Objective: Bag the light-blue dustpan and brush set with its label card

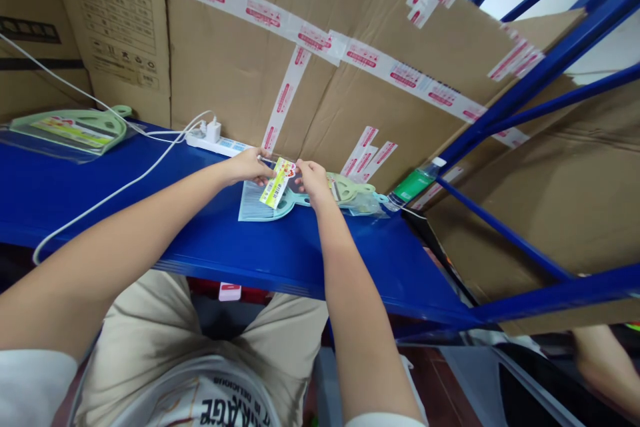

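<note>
A yellow, green and white printed label card (277, 184) is held up between my two hands. My left hand (249, 167) is closed at the card's left edge, with a thin pale rod-like piece showing by its index finger. My right hand (313, 180) pinches near the card's upper right corner. Below the card, a light blue dustpan and hand brush set (265, 205) lies on the blue shelf (215, 233), partly hidden by card and hands. Right of it, a pale green dustpan (350, 189) rests in clear plastic wrapping.
At the left lies another wrapped green dustpan (75, 128). A white power strip (220, 142) with plugs and a trailing white cable stands against the cardboard (225, 73). A green-labelled bottle (416, 183) leans by the blue frame (530, 253). Another person's arm (605, 360) shows lower right.
</note>
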A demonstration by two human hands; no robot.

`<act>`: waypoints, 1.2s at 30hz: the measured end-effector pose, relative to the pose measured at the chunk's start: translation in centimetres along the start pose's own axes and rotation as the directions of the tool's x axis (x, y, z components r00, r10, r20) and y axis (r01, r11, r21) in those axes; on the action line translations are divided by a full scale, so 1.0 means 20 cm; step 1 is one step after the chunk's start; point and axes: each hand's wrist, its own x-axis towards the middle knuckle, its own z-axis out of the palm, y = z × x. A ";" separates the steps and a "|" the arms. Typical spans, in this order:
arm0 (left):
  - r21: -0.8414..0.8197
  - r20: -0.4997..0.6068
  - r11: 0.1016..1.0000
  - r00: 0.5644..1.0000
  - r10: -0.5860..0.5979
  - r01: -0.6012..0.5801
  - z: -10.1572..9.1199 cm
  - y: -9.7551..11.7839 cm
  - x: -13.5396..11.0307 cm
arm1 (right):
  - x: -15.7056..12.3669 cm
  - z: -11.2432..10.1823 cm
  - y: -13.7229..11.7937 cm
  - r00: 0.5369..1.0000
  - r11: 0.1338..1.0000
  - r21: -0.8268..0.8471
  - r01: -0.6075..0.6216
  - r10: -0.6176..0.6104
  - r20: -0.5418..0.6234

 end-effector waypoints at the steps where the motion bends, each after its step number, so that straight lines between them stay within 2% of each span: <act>1: -0.004 0.007 1.000 1.000 -0.028 0.028 -0.01 -0.01 0.01 | 0.00 0.00 0.00 1.000 1.000 -0.010 -0.002 0.001 -0.018; 4: 0.037 0.084 0.995 0.992 -0.095 0.093 -0.05 -0.04 0.02 | 0.01 -0.02 0.00 1.000 1.000 -0.022 -0.009 0.008 -0.030; 8: 0.175 0.156 0.978 0.978 -0.142 0.114 -0.09 -0.08 0.04 | 0.00 -0.02 0.00 1.000 1.000 -0.023 -0.001 0.001 -0.021; 16: 0.319 0.240 0.948 0.967 -0.088 0.007 -0.13 -0.11 0.07 | 0.01 -0.03 0.01 1.000 0.998 -0.056 0.002 0.000 0.021; 27: 0.383 0.254 0.921 0.967 -0.035 -0.067 -0.11 -0.10 0.05 | 0.01 -0.02 0.01 0.999 0.998 -0.063 -0.016 0.019 0.041; 36: 0.498 0.239 0.864 0.970 -0.049 -0.079 -0.10 -0.07 0.03 | 0.02 -0.02 0.01 0.997 0.994 -0.103 -0.024 0.032 0.075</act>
